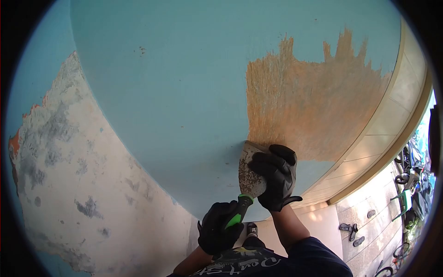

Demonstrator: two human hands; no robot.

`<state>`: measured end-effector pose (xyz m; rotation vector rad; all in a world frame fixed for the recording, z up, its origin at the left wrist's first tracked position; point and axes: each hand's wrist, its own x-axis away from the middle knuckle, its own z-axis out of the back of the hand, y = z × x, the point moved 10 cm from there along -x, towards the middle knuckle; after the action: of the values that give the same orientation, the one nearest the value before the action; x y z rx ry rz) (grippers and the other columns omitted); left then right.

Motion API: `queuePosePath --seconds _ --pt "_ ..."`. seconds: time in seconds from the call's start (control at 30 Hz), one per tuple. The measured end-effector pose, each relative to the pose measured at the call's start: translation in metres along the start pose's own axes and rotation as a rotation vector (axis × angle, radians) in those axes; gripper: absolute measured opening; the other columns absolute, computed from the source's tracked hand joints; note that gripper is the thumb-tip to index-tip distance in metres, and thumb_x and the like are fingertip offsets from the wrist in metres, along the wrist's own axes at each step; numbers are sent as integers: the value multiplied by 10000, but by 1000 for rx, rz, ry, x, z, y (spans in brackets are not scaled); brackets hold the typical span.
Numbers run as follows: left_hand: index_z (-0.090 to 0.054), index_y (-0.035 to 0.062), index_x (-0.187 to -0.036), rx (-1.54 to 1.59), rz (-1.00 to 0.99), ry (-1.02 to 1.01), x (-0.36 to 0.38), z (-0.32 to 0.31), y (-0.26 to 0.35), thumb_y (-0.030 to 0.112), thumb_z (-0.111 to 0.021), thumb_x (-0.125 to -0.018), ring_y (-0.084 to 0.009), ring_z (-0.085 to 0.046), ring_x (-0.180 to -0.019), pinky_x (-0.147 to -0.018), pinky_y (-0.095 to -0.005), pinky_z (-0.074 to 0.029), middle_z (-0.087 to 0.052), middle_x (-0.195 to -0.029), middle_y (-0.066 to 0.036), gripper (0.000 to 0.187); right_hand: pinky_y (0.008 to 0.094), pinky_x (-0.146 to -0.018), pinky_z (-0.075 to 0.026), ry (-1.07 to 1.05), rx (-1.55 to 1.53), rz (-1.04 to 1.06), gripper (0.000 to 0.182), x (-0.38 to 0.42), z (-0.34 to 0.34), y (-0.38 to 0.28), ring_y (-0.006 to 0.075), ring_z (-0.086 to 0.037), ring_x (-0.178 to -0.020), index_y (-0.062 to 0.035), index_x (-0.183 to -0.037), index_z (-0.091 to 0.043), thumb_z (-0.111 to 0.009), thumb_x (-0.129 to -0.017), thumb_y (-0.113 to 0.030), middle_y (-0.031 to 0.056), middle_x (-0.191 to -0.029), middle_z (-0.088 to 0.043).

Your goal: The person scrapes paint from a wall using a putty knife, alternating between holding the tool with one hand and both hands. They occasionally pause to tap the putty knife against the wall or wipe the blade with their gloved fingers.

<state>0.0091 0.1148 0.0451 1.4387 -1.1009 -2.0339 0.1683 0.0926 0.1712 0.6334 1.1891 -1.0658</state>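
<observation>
A putty knife (252, 173) with a wide, stained metal blade and a black and green handle stands against a blue painted wall (161, 92). My left hand (218, 227), in a black glove, is closed round the handle. Higher up, my right hand (275, 177), also gloved in black, presses on the blade with its fingers together. The blade's upper edge touches the wall at the lower left corner of a bare brown patch (318, 101) with jagged top edges.
On the left, another wall (83, 184) shows peeled paint and grey stains. A beige frame (369, 152) curves along the right. Sandals (353, 232), a green chair (404, 204) and parked motorbikes (408, 173) are outside at the right. A shoe (252, 228) shows below.
</observation>
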Motion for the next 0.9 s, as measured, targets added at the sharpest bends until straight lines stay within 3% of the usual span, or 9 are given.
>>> queuePosePath --seconds 0.17,0.23,0.27,0.3,0.4,0.5,0.57,0.8,0.9 --pt "-546 -22 -1235 184 87 -5 1 2 -23 14 -765 -844 -233 -671 -1015 -928 -369 -544 -657 -1123 -157 450 436 -938 -466 -23 -8 -64 214 2 -5 6 325 -565 -1114 -166 -873 -763 -743 -660 -167 3 -1048 -728" --pt "-542 -38 -1215 46 -29 24 -14 3 -24 -8 -753 -852 -248 -682 -1017 -874 -353 -575 -658 -1127 -177 420 434 -934 -465 19 47 -32 210 -9 -4 5 325 -567 -1108 -166 -878 -766 -743 -669 -174 3 -1050 -727" --pt "-542 -39 -1204 186 -61 61 -29 12 -23 -42 -736 -853 -252 -687 -1003 -860 -351 -586 -654 -1144 -190 401 434 -934 -465 8 48 -37 210 -22 -4 5 325 -567 -1108 -166 -878 -766 -743 -669 -174 3 -1050 -727" --pt "-543 -35 -1201 530 52 56 -46 13 -21 -59 -729 -849 -259 -689 -1008 -875 -364 -583 -649 -1154 -201 399 433 -932 -465 76 76 -1 208 -45 3 -1 325 -568 -1102 -165 -880 -766 -743 -673 -176 4 -1045 -725" --pt "-540 -33 -1202 270 -51 -1 -58 21 5 -39 -737 -852 -252 -678 -1025 -921 -368 -554 -643 -1161 -202 402 429 -929 -466 138 92 35 212 -56 17 -8 323 -568 -1094 -166 -889 -767 -741 -679 -181 5 -1041 -720" --pt "-516 -44 -1217 -14 45 -58 -29 4 3 41 -751 -864 -215 -649 -1062 -927 -343 -527 -641 -1140 -166 433 430 -926 -468 89 73 31 228 -32 15 -4 321 -565 -1092 -166 -903 -762 -742 -676 -178 8 -1052 -714" --pt "-518 -37 -1211 44 24 -36 -15 5 7 80 -735 -876 -213 -649 -1047 -931 -353 -523 -637 -1128 -144 415 436 -926 -469 -9 27 -32 231 -13 4 1 322 -564 -1098 -166 -899 -758 -747 -668 -167 10 -1067 -715" --pt "-515 -25 -1227 -111 -47 -73 -11 1 6 95 -706 -893 -200 -645 -965 -870 -343 -527 -614 -1080 -125 403 433 -924 -472 -12 1 -41 259 -7 0 0 325 -563 -1100 -167 -896 -757 -768 -638 -153 7 -1064 -719" --pt "-507 -22 -1235 205 21 -44 -19 5 -7 100 -704 -896 -182 -634 -897 -814 -327 -529 -602 -1059 -119 411 431 -923 -474 -6 43 -17 272 -18 2 -1 324 -564 -1099 -166 -901 -760 -770 -631 -141 6 -1054 -720"
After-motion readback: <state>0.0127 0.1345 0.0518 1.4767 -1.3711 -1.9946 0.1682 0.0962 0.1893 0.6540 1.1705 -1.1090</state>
